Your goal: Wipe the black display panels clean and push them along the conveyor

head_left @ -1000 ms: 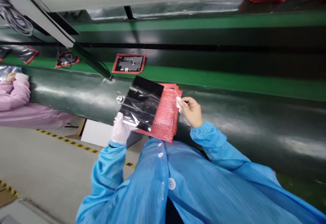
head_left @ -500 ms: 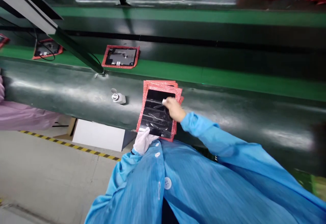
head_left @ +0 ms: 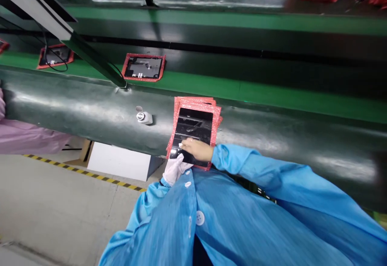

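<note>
A black, glossy tablet screen [head_left: 193,120] lies on a stack of pink bubble-wrap bags [head_left: 216,114] at the front edge of the bench. My left hand [head_left: 174,170], in a white glove, grips the screen's lower left corner with the thumb on top. Bare, my right hand [head_left: 198,149] rests over the lower part of the glass. Its fingers are pinched on a small white wipe [head_left: 180,145], mostly hidden by them. Streaks and reflections run across the glass.
A white dispenser bottle [head_left: 146,118] with its lid up stands left of the stack. Behind, on the green strip, a tablet part [head_left: 143,67] lies on pink wrap. A slanted post [head_left: 93,58] rises at left. A co-worker's pink sleeve [head_left: 27,137] shows at far left.
My right hand has moved down and left across the screen with the wipe, from its upper right to its lower part. My left hand keeps its hold on the corner.
</note>
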Demonstrator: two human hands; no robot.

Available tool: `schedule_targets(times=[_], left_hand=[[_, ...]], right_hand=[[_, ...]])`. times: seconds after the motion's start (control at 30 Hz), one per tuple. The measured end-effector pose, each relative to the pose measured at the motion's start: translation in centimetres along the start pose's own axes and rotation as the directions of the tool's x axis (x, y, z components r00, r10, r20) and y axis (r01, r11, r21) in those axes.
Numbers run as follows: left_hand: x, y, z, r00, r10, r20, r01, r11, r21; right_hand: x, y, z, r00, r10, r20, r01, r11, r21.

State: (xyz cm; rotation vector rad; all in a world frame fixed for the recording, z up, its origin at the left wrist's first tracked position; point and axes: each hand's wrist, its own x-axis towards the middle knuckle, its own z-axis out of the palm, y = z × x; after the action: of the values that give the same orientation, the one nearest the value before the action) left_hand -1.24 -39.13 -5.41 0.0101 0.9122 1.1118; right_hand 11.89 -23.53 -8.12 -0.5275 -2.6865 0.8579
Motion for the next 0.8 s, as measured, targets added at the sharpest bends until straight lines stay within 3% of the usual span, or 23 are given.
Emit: schedule_targets(times=[0.07,0.13,0.17,0.23,0.3,0.37,0.4,0.47,0.5,0.57,0.6,0.63,0.73,0.8], left_hand=[[0.0,0.2,0.2,0.999,0.025,0.023,-0.024,1.000,-0.007],[-0.1,0.3,0.5,0.997,0.056,0.054,-0.055,0.998,-0.027],[-0.1,0.4,0.5,0.996,0.065,0.062,-0.063,0.997,-0.037],[0.0,0.4,0.5,0.997,0.058,0.058,-0.056,0.998,-0.039],[0.1,0.2,0.2,0.998,0.055,0.037,-0.054,0.998,-0.017],[0.1,0.0,-0.1,0.998,0.068,0.014,-0.068,0.998,0.000],[0.1,0.0,-0.1,0.997,0.077,0.007,-0.077,0.997,0.000],[0.0,0.0,-0.1,0.997,0.073,0.013,-0.073,0.997,-0.015],[0.0,0.1,0.0,0.997,0.072,0.021,-0.071,0.997,-0.024],[0.0,0.2,0.4,0.997,0.071,0.027,-0.070,0.996,-0.046],[0.0,0.3,0.6,0.997,0.072,0.022,-0.070,0.996,-0.062],[0.1,0.4,0.8,0.997,0.076,0.005,-0.075,0.994,-0.078],[0.4,0.5,0.9,0.995,0.081,-0.055,-0.086,0.992,-0.094],[0.6,0.4,0.7,0.993,0.092,-0.076,-0.097,0.993,-0.066]], right_hand=[[2.3,1.0,-0.9,0.998,0.063,-0.020,-0.063,0.998,-0.023],[4.4,2.2,-1.9,0.945,0.287,-0.155,-0.295,0.955,-0.027],[5.1,2.3,-2.1,0.927,0.328,-0.181,-0.339,0.940,-0.033],[4.9,0.8,-1.2,0.961,0.240,-0.134,-0.249,0.967,-0.053],[3.1,-1.8,0.4,0.998,-0.048,0.027,0.050,0.998,-0.045],[1.3,-3.3,1.2,0.958,-0.253,0.135,0.253,0.967,0.016],[0.8,-3.2,0.9,0.944,-0.288,0.159,0.287,0.957,0.032],[0.8,-1.4,-0.4,0.978,-0.171,0.124,0.173,0.985,-0.010],[1.1,-0.3,-1.2,0.999,-0.019,0.049,0.022,0.998,-0.062],[1.2,0.8,-2.2,0.961,0.252,-0.112,-0.264,0.957,-0.116],[0.7,0.5,-2.1,0.941,0.306,-0.145,-0.324,0.938,-0.123],[-0.3,-0.4,-1.7,0.948,0.293,-0.126,-0.308,0.943,-0.128],[-4.5,-3.8,0.2,0.998,0.051,0.044,-0.049,0.998,-0.046],[-6.5,-3.9,0.4,0.998,0.004,0.055,-0.004,1.000,-0.013]])
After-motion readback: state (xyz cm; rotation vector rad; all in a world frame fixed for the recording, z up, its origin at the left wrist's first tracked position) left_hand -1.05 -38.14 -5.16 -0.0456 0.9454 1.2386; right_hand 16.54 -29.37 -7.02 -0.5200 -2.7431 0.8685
